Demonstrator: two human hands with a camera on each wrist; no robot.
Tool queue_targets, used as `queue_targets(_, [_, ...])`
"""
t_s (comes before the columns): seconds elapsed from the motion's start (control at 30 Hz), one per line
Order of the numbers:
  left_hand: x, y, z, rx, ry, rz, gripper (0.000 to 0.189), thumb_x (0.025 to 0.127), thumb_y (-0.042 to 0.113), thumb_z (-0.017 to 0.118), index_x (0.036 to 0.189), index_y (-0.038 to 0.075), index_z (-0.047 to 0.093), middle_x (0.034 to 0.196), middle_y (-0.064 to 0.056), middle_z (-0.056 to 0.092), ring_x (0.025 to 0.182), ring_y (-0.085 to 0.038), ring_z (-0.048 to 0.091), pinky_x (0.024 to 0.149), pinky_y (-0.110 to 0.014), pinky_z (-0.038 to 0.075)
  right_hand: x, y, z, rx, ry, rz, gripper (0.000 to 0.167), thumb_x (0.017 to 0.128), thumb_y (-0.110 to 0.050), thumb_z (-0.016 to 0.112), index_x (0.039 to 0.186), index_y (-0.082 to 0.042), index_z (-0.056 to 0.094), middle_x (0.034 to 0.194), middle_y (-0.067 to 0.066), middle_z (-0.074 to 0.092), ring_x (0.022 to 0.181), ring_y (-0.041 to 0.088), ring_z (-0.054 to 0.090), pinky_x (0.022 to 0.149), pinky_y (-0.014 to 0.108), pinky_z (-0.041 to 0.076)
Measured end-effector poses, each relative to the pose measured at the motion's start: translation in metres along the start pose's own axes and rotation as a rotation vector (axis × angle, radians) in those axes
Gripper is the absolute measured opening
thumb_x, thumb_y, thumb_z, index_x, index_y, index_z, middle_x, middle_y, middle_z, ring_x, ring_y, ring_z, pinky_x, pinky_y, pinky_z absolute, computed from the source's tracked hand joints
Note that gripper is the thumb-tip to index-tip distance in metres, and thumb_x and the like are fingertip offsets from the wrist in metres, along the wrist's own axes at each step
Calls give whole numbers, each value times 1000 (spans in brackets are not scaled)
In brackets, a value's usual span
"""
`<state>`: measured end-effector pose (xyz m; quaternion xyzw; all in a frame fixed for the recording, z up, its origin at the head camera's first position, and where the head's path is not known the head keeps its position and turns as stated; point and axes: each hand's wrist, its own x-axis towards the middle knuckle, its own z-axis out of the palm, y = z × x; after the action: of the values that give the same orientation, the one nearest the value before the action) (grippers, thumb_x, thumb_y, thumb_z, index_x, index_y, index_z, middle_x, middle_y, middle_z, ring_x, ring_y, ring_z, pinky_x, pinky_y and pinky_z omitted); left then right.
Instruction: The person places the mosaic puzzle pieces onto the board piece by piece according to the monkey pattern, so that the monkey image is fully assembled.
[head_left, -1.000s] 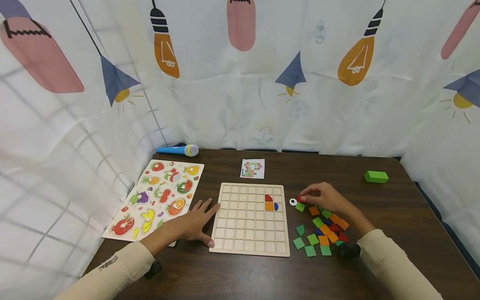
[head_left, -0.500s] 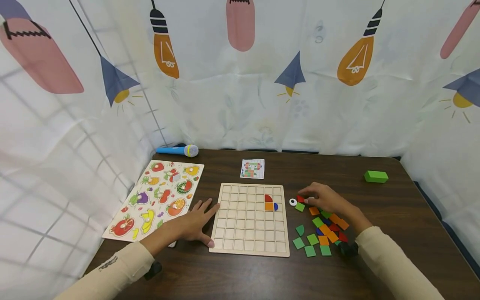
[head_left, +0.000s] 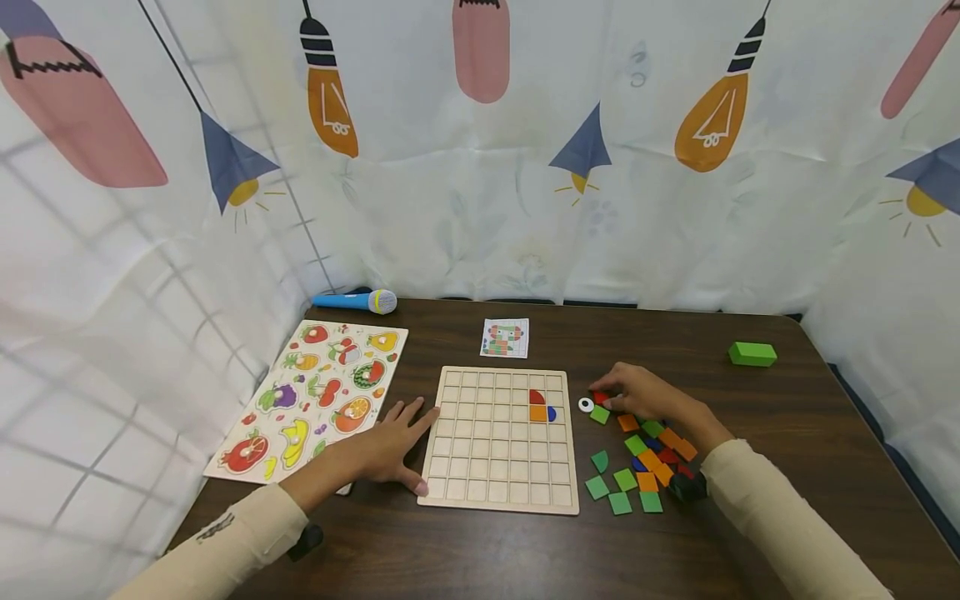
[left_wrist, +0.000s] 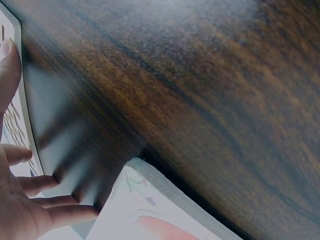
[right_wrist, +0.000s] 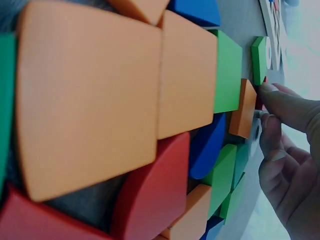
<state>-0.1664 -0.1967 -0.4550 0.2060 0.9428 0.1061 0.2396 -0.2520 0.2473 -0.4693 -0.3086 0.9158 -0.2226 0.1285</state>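
Note:
A pale wooden grid board (head_left: pixel 483 433) lies on the dark table. It carries a red quarter-circle piece (head_left: pixel 537 397), an orange square (head_left: pixel 537 412) and a blue half-round piece (head_left: pixel 552 413). Fingers spread, my left hand (head_left: pixel 386 446) rests at the board's left edge, with the thumb on its lower left corner. Right of the board, the thumb and index finger of my right hand (head_left: pixel 648 393) pinch a small red piece (head_left: pixel 601 398), partly hidden by them. Close by are a white ring-like piece (head_left: pixel 586 405) and a green square (head_left: pixel 599 414).
Several orange, green, blue and red pieces (head_left: pixel 647 481) lie loose below my right hand. A small pattern card (head_left: pixel 505 337) sits behind the board. Around them are a fruit puzzle (head_left: pixel 315 408), a blue toy microphone (head_left: pixel 345 301) and a green block (head_left: pixel 752 354).
My right hand shifts slightly left, and its fingers come round the red piece, which barely moves. The left hand and the board stay put.

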Motion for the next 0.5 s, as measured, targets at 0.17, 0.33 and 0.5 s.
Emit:
queue_targets(0.17, [0,-1,0,3,1,1,116,72,59,83,160,14,23,165,-24,16,148,-55,16,110,-68,32,1,2,3,28,11,21,24,94,-14,71,117,-7,70,106,6,61,90,17,56,78,34,49])
queue_targets(0.33, [0,0,1,2,0,2,116,71,59,83,160,14,23,165,-24,16,148,-55,16,110,-68,32,2,3,5,65,25,33,19,92,-14,74,108,-9,65,98,1,63,86,16,57,75,32,50])
queue_targets(0.5, [0,0,1,-4,-2,-2,117,71,58,83,161,14,22,165,-24,15,149,-55,16,110,-69,32,1,4,7,101,39,39,18,93,-16,73,105,-12,61,87,-3,60,73,11,52,64,26,46])
